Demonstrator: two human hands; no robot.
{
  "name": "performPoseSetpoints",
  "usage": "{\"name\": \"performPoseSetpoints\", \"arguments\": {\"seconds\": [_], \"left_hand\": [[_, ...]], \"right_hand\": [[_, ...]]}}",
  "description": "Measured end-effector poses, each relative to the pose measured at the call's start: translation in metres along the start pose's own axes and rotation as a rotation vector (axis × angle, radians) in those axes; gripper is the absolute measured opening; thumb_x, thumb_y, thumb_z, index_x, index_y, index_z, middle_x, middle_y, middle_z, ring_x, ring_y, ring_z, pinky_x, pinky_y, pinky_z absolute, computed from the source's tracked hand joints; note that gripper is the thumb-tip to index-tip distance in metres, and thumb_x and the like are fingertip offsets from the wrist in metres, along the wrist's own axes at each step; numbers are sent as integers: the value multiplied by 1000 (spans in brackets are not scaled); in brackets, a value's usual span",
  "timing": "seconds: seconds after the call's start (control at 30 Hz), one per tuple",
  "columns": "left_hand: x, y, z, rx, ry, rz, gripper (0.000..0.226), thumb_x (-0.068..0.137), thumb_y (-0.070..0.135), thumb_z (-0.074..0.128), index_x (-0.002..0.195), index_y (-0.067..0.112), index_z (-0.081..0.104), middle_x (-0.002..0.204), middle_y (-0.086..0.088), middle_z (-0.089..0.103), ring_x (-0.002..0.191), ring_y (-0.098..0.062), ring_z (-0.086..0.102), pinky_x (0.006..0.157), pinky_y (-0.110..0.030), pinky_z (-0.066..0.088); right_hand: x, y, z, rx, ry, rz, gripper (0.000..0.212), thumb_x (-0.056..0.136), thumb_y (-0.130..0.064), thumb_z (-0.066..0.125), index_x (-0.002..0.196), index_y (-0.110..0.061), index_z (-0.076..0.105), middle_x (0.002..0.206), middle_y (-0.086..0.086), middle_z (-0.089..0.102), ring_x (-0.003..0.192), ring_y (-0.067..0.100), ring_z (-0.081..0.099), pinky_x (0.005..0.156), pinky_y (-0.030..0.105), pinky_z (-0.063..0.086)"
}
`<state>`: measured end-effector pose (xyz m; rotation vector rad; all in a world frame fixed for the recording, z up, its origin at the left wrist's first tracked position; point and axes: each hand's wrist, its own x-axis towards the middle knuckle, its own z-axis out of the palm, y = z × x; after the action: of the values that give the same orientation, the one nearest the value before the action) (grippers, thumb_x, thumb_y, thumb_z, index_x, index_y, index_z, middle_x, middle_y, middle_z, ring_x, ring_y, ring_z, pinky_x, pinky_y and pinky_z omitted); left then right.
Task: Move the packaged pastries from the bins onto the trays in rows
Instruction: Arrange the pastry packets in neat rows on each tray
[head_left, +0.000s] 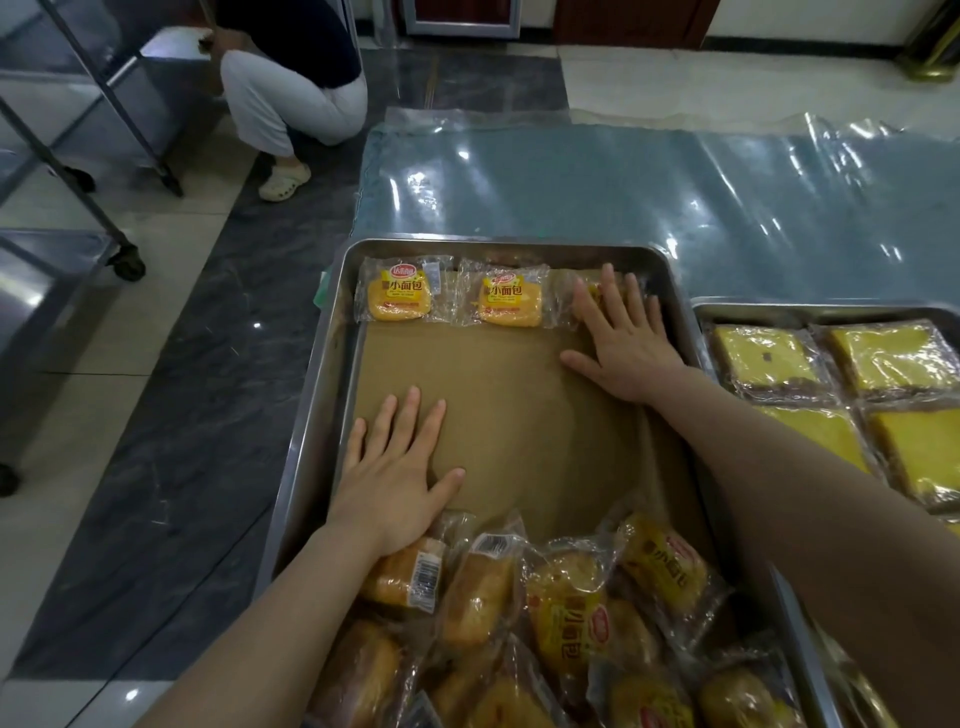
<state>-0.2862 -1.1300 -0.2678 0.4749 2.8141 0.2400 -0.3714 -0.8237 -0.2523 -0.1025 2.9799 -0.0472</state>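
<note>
A steel tray lined with brown paper lies on the floor in front of me. Two packaged pastries sit side by side along its far edge. A third package lies under the fingers of my right hand, which rests flat on it with fingers spread. My left hand lies flat and open on the paper at the tray's near left. A heap of several packaged pastries fills the near end of the tray.
A second steel tray at the right holds several wrapped yellow cake slices. Clear plastic sheeting covers the floor beyond. A person crouches at the far left beside a wheeled metal rack.
</note>
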Motion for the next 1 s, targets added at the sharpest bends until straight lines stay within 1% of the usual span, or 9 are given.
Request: {"name": "performPoseSetpoints", "arguments": {"seconds": [0.33, 0.5, 0.6, 0.67, 0.73, 0.8, 0.87, 0.93, 1.0], "left_hand": [[1, 1, 1, -12, 7, -4, 72, 80, 70, 9, 132, 44, -32, 145, 10, -36, 134, -10, -33, 112, -42, -16], [3, 0, 2, -27, 19, -6, 72, 79, 70, 11, 134, 43, -28, 146, 10, -34, 134, -9, -31, 112, -40, -17], [3, 0, 1, -56, 47, -1, 71, 84, 66, 16, 142, 42, -17, 150, 9, -28, 136, -9, -26, 110, -38, -16], [1, 2, -4, -69, 33, -5, 68, 90, 60, 23, 146, 39, -9, 154, 7, -21, 140, -11, -20, 111, -37, -15], [0, 8, -11, -64, 13, -18, 65, 93, 54, 29, 148, 34, 1, 157, 4, -11, 143, -16, -10, 114, -40, -8], [-2, 16, -22, -115, 78, -44, 54, 96, 44, 33, 147, 26, 24, 156, -3, 17, 142, -22, 17, 116, -43, 12], [-10, 23, -38, -213, 271, -86, 39, 98, 31, 35, 133, 18, 48, 131, -10, 56, 116, -27, 52, 99, -42, 41], [-23, 27, -52, -228, 428, -100, 30, 96, 20, 40, 120, 14, 58, 104, -9, 67, 92, -26, 61, 82, -40, 50], [-43, 27, -56, -227, 470, -68, 26, 92, 14, 46, 113, 12, 62, 99, -6, 66, 91, -23, 58, 79, -39, 50]], "right_hand": [[-14, -18, 14, 11, 82, 0, 90, 77, -79, 1, 151, -28, -2, 157, -3, -18, 142, 20, -20, 110, 41, -5], [-18, -25, -7, 100, 75, 7, 74, 91, -61, 36, 151, -22, 14, 159, 0, -8, 145, 22, -10, 116, 44, 4], [-45, -51, -26, 284, 140, -27, 54, 92, -42, 53, 140, -20, 40, 153, 5, 31, 139, 25, 29, 110, 42, 28], [-72, -67, -43, 460, 39, 5, 36, 93, -42, 51, 120, -20, 60, 118, 3, 64, 103, 20, 61, 88, 37, 51], [-103, -79, -60, 587, -186, 5, 37, 92, -50, 47, 99, -20, 66, 89, 2, 70, 79, 21, 67, 74, 37, 58], [-134, -86, -71, 596, -449, -115, 43, 87, -57, 47, 97, -20, 66, 87, -1, 70, 78, 15, 67, 74, 33, 57], [-160, -90, -75, 559, -642, -219, 38, 84, -55, 57, 103, -22, 63, 88, -8, 67, 78, 5, 63, 73, 23, 51], [-175, -88, -72, 560, -675, -215, 28, 81, -41, 68, 99, -19, 63, 87, -3, 67, 77, 11, 63, 73, 25, 53], [-180, -81, -70, 609, -571, -140, 20, 79, -33, 73, 91, -20, 64, 81, -1, 68, 73, 14, 65, 70, 28, 55]]}}
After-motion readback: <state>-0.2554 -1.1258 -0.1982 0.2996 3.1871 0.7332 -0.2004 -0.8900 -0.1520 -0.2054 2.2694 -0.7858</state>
